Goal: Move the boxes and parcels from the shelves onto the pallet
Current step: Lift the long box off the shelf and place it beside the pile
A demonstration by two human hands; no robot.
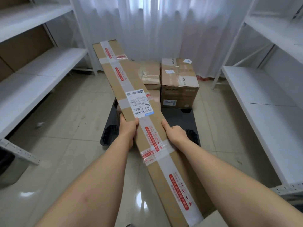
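Head view looks down on two bare forearms and one long flat cardboard box held out between them, running from near right to far left above the dark pallet. Left hand grips the box's left edge, thumb on top by the white shipping label, fingers curled under; right hand clamps the right edge, thumb lying along the top face, fingers hidden beneath. Count the tape: one clear strip runs the length of the box with red printed blocks, and several cross bands wrap it; the red characters are too small to read. On the label, barcodes show and a line looks like "MT A218". On the pallet, at the far end, two boxes stand side by side: a crumpled taped box on the left and a taller carton on the right, printed "TP-LINK" on its tape and front. Two white shelf racks flank the scene, the left rack and the right rack, with a white curtain at the far wall.
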